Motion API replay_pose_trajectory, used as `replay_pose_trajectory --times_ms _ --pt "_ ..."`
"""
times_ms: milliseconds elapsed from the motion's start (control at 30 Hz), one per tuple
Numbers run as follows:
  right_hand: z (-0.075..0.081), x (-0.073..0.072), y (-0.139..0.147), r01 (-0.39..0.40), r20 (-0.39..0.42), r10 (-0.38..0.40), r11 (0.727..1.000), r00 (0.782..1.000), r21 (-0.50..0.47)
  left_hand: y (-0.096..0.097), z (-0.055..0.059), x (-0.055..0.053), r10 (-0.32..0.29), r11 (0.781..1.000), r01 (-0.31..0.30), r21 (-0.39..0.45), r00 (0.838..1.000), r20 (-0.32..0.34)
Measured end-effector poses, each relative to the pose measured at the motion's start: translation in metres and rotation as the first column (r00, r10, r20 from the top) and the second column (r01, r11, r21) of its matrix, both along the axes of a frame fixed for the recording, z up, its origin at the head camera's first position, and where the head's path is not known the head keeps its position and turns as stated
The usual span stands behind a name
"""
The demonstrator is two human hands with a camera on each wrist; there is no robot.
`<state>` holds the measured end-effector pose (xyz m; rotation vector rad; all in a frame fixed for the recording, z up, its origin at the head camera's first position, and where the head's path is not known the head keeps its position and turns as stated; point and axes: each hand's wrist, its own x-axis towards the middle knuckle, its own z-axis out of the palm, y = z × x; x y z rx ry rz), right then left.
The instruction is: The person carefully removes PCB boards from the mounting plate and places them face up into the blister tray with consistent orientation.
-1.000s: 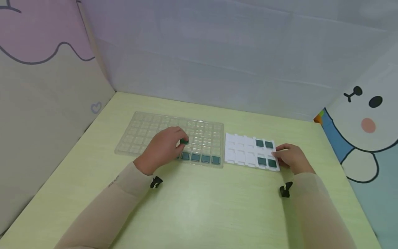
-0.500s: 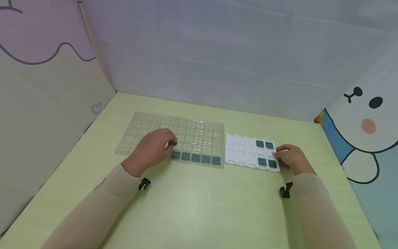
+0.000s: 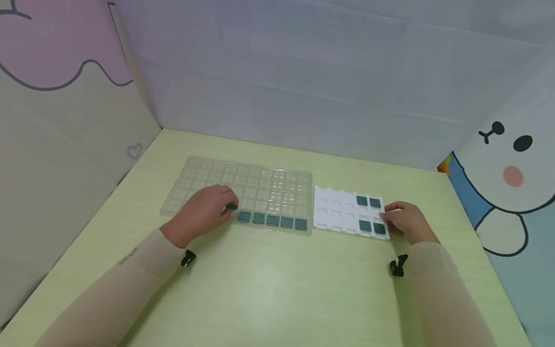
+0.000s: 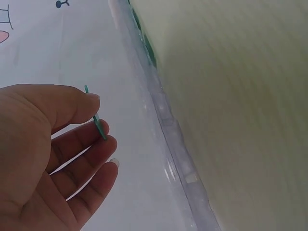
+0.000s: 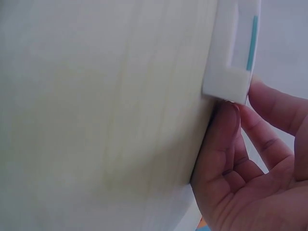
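Note:
My left hand pinches a small flat green chip between thumb and fingers, above the front edge of a clear plastic tray. In the left wrist view the chip is seen edge-on, held apart from the tray. Several similar chips lie in the tray's front row, right of this hand. My right hand grips the right end of a white tray, its thumb on the rim and other fingers against the end. Chips fill the two rightmost columns of that white tray.
Both trays lie side by side on a pale yellow-green table. A white wall sheet rises behind, with printed cartoon panels at left and right. A black clip shows at the left cuff, another at the right.
My left hand has moved left along the clear tray with its chip and slightly toward the front, uncovering the leftmost chip of the front row. The right hand and white tray stay put.

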<state>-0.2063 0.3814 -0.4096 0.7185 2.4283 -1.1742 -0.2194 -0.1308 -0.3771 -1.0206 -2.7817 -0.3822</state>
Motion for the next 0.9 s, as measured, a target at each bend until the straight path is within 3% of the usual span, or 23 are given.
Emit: replay_pose_trajectory --times_ms 433,900 --pt "0.001 0.0 0.0 -0.017 0.013 0.017 1.0 1.0 0.024 -0.016 -0.015 -0.005 0.001 1.0 -0.001 -0.022 1.0 0.024" --pt "0.002 0.0 0.0 -0.016 0.006 0.016 1.0 1.0 0.006 -0.013 -0.013 -0.008 0.013 0.997 -0.003 -0.071 0.991 0.132"
